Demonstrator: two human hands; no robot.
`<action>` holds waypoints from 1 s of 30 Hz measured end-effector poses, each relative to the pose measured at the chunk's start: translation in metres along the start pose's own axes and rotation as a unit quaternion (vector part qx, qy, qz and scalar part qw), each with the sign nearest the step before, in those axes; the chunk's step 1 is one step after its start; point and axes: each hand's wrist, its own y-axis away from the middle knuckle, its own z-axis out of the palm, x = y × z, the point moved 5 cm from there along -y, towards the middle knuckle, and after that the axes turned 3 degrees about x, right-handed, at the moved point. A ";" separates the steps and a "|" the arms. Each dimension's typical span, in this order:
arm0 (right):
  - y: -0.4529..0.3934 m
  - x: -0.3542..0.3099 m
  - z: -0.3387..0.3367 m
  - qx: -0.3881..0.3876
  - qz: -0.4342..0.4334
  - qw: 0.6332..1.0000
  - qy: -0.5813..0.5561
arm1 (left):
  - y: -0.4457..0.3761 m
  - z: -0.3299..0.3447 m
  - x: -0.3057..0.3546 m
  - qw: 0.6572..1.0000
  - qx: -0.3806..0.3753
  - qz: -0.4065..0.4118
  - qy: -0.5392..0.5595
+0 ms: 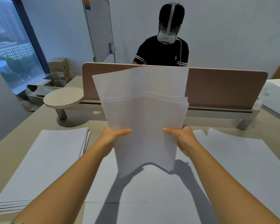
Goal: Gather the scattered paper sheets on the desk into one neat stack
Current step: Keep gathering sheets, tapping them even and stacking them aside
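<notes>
I hold a bundle of white paper sheets (144,113) upright above the desk, its top edges uneven and stepped. My left hand (113,136) grips the bundle's left edge, thumb on the front. My right hand (181,138) grips its right edge the same way. The bundle's lower edge hangs just above loose sheets (136,188) lying flat on the desk in front of me. A thick stack of sheets (44,162) lies at the left. More loose overlapping sheets (236,156) lie at the right.
A pinkish desk divider (221,88) runs across the back, with a person in a headset (165,46) seated behind it. A round raised shelf (63,97) stands at the back left. A white box (276,97) sits at the far right. Cardboard boxes (58,68) stand by the window.
</notes>
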 end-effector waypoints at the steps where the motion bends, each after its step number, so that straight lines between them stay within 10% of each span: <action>1: -0.001 -0.007 0.000 0.001 -0.012 1.000 0.004 | -0.001 0.001 0.007 1.000 0.004 0.005 0.003; 23: 0.020 -0.027 0.000 -0.004 -0.091 0.996 -0.025 | 0.012 -0.015 0.022 0.998 0.004 0.061 -0.016; 30: 0.026 -0.057 -0.003 0.070 -0.261 0.956 0.117 | 0.007 -0.014 0.026 0.998 0.005 0.055 -0.028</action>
